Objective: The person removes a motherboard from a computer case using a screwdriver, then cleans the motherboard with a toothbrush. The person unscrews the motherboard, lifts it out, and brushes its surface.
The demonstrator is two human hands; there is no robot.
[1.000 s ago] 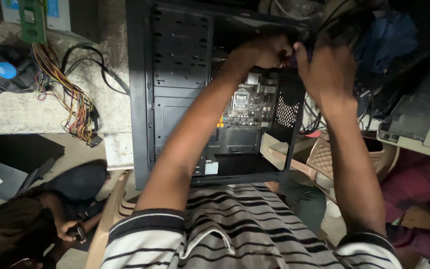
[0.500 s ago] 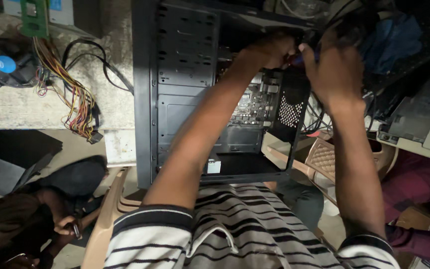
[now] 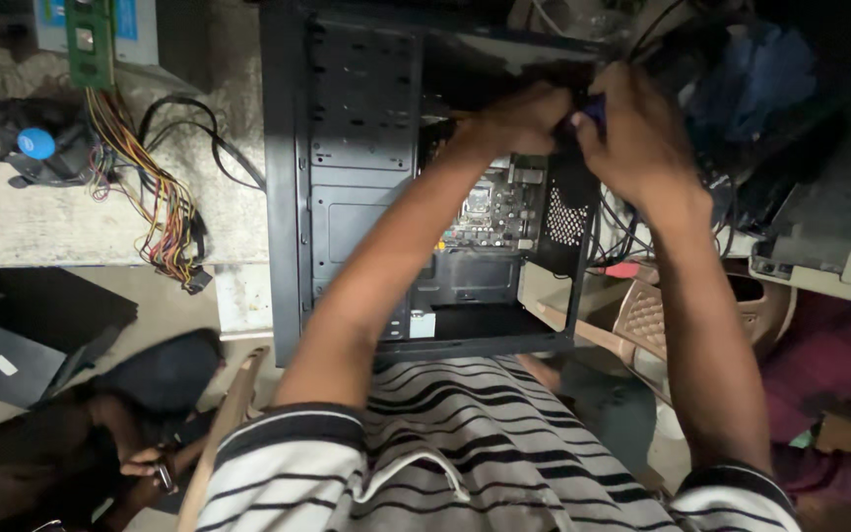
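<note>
An open black computer case [image 3: 347,197] lies on its side in front of me, with the motherboard [image 3: 490,212] showing inside. Both my hands meet at the case's upper right corner, by its perforated rear wall [image 3: 565,222]. My right hand [image 3: 642,138] is closed around a small blue-handled tool [image 3: 591,106], seemingly a screwdriver. My left hand [image 3: 514,120] has its fingers curled right beside the tool's tip, touching the right hand. Whatever the left fingers pinch is hidden.
On the grey bench to the left lie a bundle of coloured power cables [image 3: 155,202], a cooler fan with a blue centre [image 3: 36,145] and a green circuit board [image 3: 89,39]. A beige machine [image 3: 839,227] and tangled cables sit right. Another person's hand [image 3: 145,463] is low left.
Both hands stay together at the case's upper right corner, shifting only slightly. The view has drifted a little.
</note>
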